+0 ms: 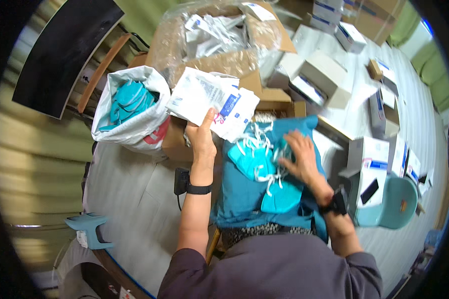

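My left hand (202,134) is raised and grips a stack of flat white paper pouches with blue print (212,99). My right hand (299,157) rests with spread fingers on a pile of teal face masks with white straps (257,159). The masks lie on a teal cloth (239,197) spread over my lap. Both wrists carry a black band.
A white sack of teal masks (129,107) stands at the left. A cardboard box lined with clear plastic (219,40) holds more white pouches. Small white boxes (324,74) lie scattered at the right. A teal chair (394,202) and a black charger (180,180) are close by.
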A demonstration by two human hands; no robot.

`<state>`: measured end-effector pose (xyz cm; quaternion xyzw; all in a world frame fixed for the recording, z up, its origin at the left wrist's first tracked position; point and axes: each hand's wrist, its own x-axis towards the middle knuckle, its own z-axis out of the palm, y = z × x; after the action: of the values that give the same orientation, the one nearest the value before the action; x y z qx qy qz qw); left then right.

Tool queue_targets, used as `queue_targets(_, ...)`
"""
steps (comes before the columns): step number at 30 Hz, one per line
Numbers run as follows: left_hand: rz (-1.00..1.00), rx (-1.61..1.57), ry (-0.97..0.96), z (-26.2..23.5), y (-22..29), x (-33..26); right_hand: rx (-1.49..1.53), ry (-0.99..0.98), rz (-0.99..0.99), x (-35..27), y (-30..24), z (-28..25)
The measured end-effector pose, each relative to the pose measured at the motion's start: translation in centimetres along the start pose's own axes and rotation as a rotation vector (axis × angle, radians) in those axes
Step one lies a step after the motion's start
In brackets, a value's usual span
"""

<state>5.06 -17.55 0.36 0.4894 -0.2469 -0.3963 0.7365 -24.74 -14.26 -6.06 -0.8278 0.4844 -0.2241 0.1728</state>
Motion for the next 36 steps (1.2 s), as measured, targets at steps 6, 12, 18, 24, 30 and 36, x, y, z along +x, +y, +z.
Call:
queue_targets(6, -0.058, -0.083, -0.027, 6.5, 2.4, 10.2, 0.078, -0.127, -0.185, -0.7, -1.9, 0.3)
queue_targets(12, -0.521, -0.281, 0.022, 11.6, 4.2, 25.1, 0.099, -0.130, -0.182, 0.2, -2.1, 0.4)
queue_targets(18, -0.415, -0.048, -0.341, 7.8, -4.8, 19.9, 0.236, 0.040, -0.126, -0.2, -1.2, 0.7)
queue_targets(24, -0.270, 0.477, -0.653, 4.0, -6.8, 2.0, 0.384, 0.142, -0.009, -1.1, -0.9, 0.7)
queue_targets(30, 0.025, 0.898, -0.612, 0.5, -7.7, -11.2, 0.439, 0.235, 0.086, -2.2, 0.1, 2.1)
queue_targets(36, -0.007, 1.095, -0.529, -0.8, -7.5, -14.5, 0.897, 0.221, 0.284, -3.5, 0.4, 2.4)
